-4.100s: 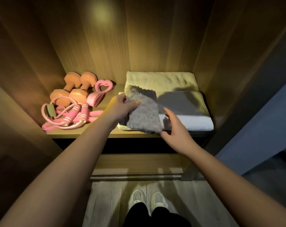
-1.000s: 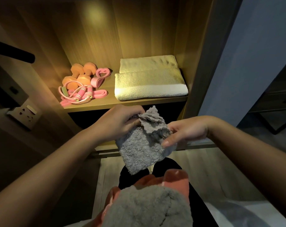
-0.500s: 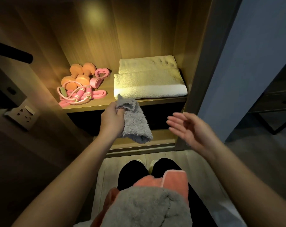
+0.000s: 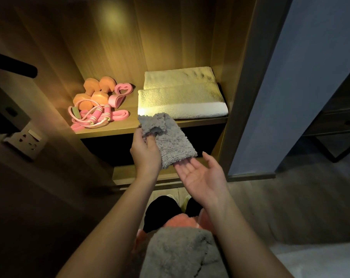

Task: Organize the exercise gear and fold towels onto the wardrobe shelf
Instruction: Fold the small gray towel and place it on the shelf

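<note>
My left hand [image 4: 145, 152] grips a small grey fluffy towel [image 4: 169, 139] by its upper edge, just in front of the lit wardrobe shelf [image 4: 130, 127]. Under the towel's hanging lower end my right hand [image 4: 199, 173] lies palm up, fingers straight, fingertips touching the cloth. On the shelf's right side lies a folded cream towel [image 4: 182, 101]. At the shelf's left sit two orange dumbbells [image 4: 94, 92], a pink heart-shaped grip [image 4: 121, 93] and a pink skipping rope [image 4: 94, 118].
A grey towel [image 4: 176, 255] and a pink-orange cloth [image 4: 182, 222] lie low in front of me. A wardrobe side panel [image 4: 242, 87] stands right of the shelf. A wall socket [image 4: 25, 140] and a dark rod [image 4: 13, 66] are at the left.
My right hand let go of the grey towel, then came back palm up under its lower end. My left hand kept hold and lifted it toward the shelf edge.
</note>
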The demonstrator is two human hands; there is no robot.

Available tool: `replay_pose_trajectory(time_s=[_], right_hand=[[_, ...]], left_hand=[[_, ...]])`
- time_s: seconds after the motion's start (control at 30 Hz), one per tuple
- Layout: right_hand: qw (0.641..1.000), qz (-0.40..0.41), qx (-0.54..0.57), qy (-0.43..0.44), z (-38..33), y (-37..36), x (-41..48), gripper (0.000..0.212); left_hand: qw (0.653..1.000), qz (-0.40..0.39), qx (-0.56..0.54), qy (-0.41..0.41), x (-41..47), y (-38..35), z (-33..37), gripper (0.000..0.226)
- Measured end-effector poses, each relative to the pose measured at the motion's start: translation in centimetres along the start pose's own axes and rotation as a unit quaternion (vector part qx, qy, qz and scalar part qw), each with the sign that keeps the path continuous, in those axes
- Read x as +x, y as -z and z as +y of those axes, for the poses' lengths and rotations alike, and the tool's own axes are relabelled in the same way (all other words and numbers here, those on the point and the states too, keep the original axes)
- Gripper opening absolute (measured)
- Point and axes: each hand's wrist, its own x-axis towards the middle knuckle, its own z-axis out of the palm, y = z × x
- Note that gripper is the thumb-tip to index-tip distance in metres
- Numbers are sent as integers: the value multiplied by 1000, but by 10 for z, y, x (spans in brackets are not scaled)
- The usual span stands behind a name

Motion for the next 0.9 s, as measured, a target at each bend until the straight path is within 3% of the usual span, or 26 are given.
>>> replay_pose_trajectory(time_s=[0.13,0.27,0.47,0.63,0.9], right_hand=[[996,-70,49,26,4,-2,-1,53],[995,-98,24,10,10,-5,1,59],[984,-126,49,116,13,-12,3,58],[988,-139,24,63,19,-12,3,69],[973,-185,-23,135,18,-8,6,64]], left_hand=[[1000,-14,-1,-7,-9,-1,-4,19],[999,-36,-18,-25,-18,-3,-3,24],[999,17,-30,6,-24,0,-9,15],[999,-16,-41,12,-29,-3,-10,19],[996,35,-66,46,-25,-2,-19,5]])
